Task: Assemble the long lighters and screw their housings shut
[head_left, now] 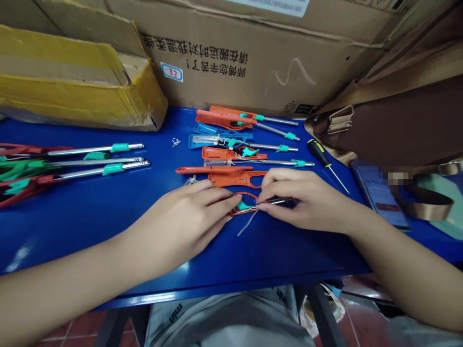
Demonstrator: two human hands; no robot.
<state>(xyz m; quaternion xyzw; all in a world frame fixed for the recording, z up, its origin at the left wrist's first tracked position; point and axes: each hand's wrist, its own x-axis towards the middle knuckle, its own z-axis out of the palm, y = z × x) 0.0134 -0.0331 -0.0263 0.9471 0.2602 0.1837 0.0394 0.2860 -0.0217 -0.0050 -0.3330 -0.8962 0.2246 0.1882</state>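
Note:
Two bare hands meet over an opened red stick-lighter housing [247, 194] with a green trigger [244, 206] inside. My left hand [191, 212] is closed, its fingertips gripping the housing's left part. From the right, my right hand [307, 197] pinches a thin, pale tube or wire [247, 224] beside the trigger; its loose end trails toward me. A metal barrel [280, 201] shows partly beneath the right fingers. Just behind lie an orange housing half [231, 180] and a narrow orange shell [213, 170]. The housing's left end is hidden by my left hand.
Several opened lighters [235, 140] lie behind my hands. A group of lighters [101, 159] sits at the left. Small screws [175, 142], a screwdriver [321, 156] and a phone [378, 193] are on the blue table [90, 217]. Cardboard boxes [217, 91] stand behind, a brown bag [398, 106] right.

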